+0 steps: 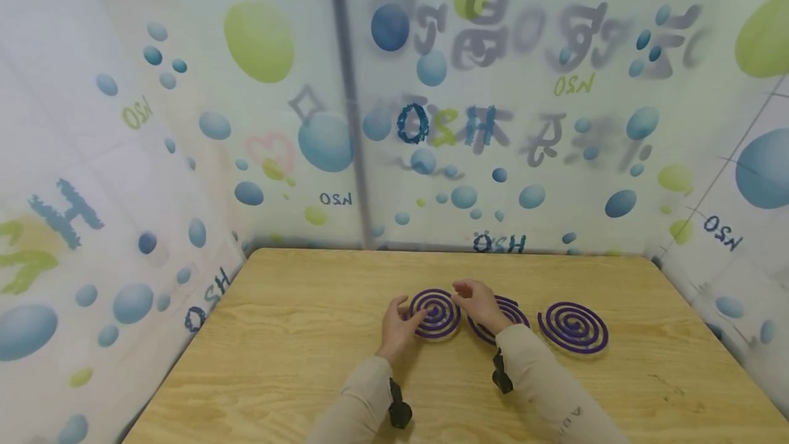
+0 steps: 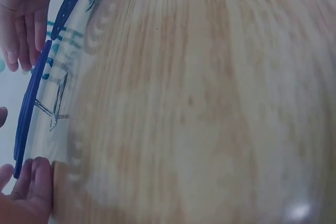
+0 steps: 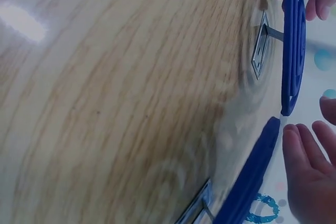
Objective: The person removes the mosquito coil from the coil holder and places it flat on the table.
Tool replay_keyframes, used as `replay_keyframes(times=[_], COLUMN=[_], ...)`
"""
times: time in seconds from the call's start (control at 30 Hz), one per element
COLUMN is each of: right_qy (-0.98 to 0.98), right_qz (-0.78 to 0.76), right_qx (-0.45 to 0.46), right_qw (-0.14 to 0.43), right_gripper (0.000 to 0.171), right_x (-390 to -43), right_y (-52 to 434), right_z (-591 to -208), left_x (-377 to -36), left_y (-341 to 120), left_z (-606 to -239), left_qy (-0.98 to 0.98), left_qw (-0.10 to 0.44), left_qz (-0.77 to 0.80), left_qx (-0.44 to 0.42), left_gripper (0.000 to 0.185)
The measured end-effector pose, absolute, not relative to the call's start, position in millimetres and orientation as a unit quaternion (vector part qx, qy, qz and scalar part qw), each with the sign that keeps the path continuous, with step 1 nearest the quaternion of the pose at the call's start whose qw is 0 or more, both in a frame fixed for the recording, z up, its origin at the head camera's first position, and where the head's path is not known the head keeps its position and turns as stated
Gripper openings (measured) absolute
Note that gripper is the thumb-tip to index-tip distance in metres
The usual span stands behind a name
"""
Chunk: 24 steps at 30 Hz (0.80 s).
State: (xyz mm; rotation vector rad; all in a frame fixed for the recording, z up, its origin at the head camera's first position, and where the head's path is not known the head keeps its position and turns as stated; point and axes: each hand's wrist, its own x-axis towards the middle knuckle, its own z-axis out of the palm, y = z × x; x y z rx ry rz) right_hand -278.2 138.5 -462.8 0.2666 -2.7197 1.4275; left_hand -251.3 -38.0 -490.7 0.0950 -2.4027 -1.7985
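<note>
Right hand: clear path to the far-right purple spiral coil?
Probably yes. The far-right purple spiral coil lies alone on the wooden table, just beyond the right hand, with nothing between.

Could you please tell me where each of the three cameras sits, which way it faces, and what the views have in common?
Head: worn on the head, looking forward and down at the wooden table; both sleeves, left hand and right hand show at the leftmost purple coil.
Left wrist: low by the tabletop, facing along it; fingertips show beside a coil edge.
Right wrist: low by the tabletop; fingers show near a coil.
Shared: both wrist views show wood grain, coils and metal stands.
</note>
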Motion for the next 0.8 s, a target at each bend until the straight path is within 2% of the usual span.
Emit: replay_keyframes(times=[0.33, 0.53, 0.8], right_qy=[-0.890, -0.892, -0.896], right_qz=[0.446, 0.442, 0.431], right_qx=[0.091, 0.098, 0.101], right_qw=[0.018, 0.008, -0.001], right_gripper=[0.028, 0.027, 0.025], right_x=[-276.9, -277.1, -279.3], right_y=[136.1, 136.8, 135.4], right_z=[-464.9, -466.0, -466.5], left_x=[-251.2, -252.3, -253.7], left_y=[-37.8, -39.5, -41.6], left_z=[-491.2, -493.7, -496.0], left_qy=[-0.779, -0.789, -0.769], left_qw=[0.038, 0.041, 0.036], left_qz=[-0.623, -0.611, -0.636], left_qx=[0.053, 0.056, 0.058], left_gripper=[0.047, 0.034, 0.030])
